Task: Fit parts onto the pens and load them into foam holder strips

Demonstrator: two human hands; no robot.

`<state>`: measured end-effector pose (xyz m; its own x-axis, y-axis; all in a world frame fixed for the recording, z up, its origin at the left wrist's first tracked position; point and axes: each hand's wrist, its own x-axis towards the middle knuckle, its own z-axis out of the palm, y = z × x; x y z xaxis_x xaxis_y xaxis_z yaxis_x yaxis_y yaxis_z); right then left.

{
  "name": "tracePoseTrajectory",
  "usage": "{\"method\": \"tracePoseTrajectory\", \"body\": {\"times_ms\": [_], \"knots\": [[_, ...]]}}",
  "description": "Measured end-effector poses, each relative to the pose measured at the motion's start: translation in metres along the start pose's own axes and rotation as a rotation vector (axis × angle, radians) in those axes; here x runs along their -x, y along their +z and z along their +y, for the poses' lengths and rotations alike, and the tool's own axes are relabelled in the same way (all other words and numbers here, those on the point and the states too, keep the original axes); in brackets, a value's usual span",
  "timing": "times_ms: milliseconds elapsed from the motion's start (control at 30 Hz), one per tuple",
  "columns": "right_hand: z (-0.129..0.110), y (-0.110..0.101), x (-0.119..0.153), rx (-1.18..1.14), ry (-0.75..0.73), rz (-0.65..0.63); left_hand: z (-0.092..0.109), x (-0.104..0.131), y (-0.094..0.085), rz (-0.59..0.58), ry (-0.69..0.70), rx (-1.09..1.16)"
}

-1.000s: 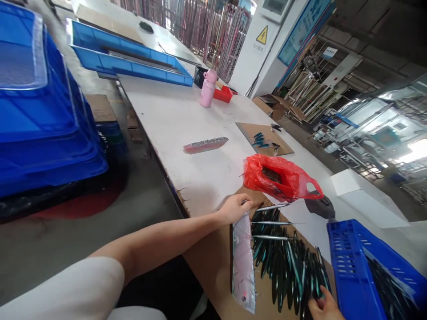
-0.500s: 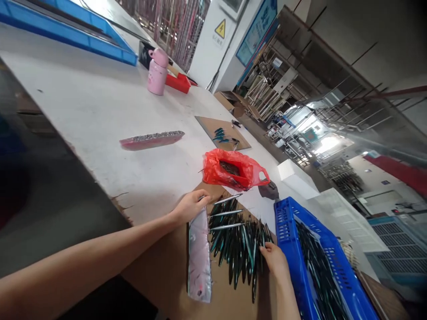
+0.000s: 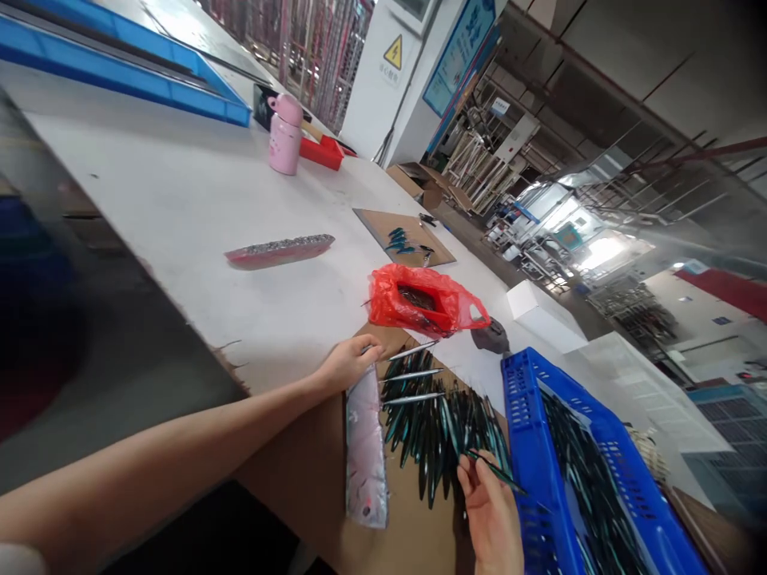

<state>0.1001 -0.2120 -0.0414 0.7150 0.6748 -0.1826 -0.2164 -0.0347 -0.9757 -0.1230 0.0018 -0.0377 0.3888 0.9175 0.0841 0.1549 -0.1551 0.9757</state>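
Observation:
My left hand (image 3: 351, 363) is closed at the upper end of a pinkish, film-wrapped strip (image 3: 367, 455); what its fingers hold is hidden. Several slender silvery pieces (image 3: 413, 398) jut out from the strip's right side. My right hand (image 3: 492, 507) pinches a slim, dark green, pointed piece (image 3: 500, 473), raised over the right edge of a spread of similar pieces (image 3: 428, 447). These lie side by side on a brown cardboard sheet (image 3: 407, 511), their thin wire ends pointing away from me.
A blue crate (image 3: 515, 399) holding more dark pieces stands at right. Beyond the cardboard lies a red plastic bag (image 3: 383, 303). Farther off are another wrapped strip (image 3: 281, 254), a board with teal pieces (image 3: 383, 228), a pink bottle (image 3: 284, 144) and a blue tray (image 3: 233, 112).
My right hand has drawn nearer to me and turned palm up, lifting one dark green piece off the spread. The left hand stays at the strip's end. The view has shifted slightly.

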Motion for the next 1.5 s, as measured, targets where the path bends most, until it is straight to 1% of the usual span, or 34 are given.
{"method": "tracePoseTrajectory", "body": {"times_ms": [67, 133, 200, 267, 333, 400, 467, 533, 600, 733, 800, 967, 1167, 1333, 1500], "knots": [[0.012, 0.02, 0.011, -0.119, 0.042, -0.005, -0.002, 0.0, 0.001, 0.0, 0.015, -0.017], [0.02, 0.038, 0.018, -0.153, 0.074, -0.021, -0.003, 0.0, 0.001, -0.005, 0.019, -0.021], [0.022, 0.053, 0.022, -0.147, 0.102, -0.065, -0.004, 0.0, 0.001, -0.005, 0.03, -0.012], [0.021, 0.064, 0.024, -0.101, 0.145, -0.097, -0.005, 0.0, 0.001, -0.002, 0.035, 0.0], [0.021, 0.071, 0.024, -0.024, 0.175, -0.095, -0.006, 0.0, 0.001, 0.0, 0.025, 0.002], [0.022, 0.076, 0.024, 0.039, 0.15, -0.069, -0.007, -0.001, 0.001, -0.006, 0.016, -0.008], [0.024, 0.081, 0.025, 0.068, 0.095, -0.04, -0.008, -0.001, 0.001, -0.014, 0.017, -0.02], [0.025, 0.085, 0.026, 0.078, 0.065, -0.014, -0.007, -0.002, 0.0, -0.019, 0.018, -0.03], [0.024, 0.089, 0.027, 0.071, 0.087, -0.026, -0.006, -0.002, 0.0, -0.022, 0.02, -0.035], [0.022, 0.093, 0.03, 0.013, 0.274, -0.131, -0.005, -0.002, -0.001, -0.03, 0.016, -0.042], [0.024, 0.093, 0.029, -0.005, 0.328, -0.138, -0.006, -0.002, -0.001, -0.028, 0.023, -0.048], [0.038, 0.092, 0.026, -0.054, 0.326, -0.045, -0.01, -0.003, 0.0, -0.019, 0.057, -0.035], [0.041, 0.095, 0.025, -0.047, 0.315, -0.044, -0.011, -0.003, 0.0, -0.019, 0.048, -0.006], [0.039, 0.096, 0.025, -0.048, 0.233, -0.029, -0.009, -0.003, -0.001, -0.024, 0.045, 0.035], [0.037, 0.099, 0.023, -0.085, 0.31, 0.004, -0.01, -0.003, -0.001, -0.012, 0.076, 0.029]]}}
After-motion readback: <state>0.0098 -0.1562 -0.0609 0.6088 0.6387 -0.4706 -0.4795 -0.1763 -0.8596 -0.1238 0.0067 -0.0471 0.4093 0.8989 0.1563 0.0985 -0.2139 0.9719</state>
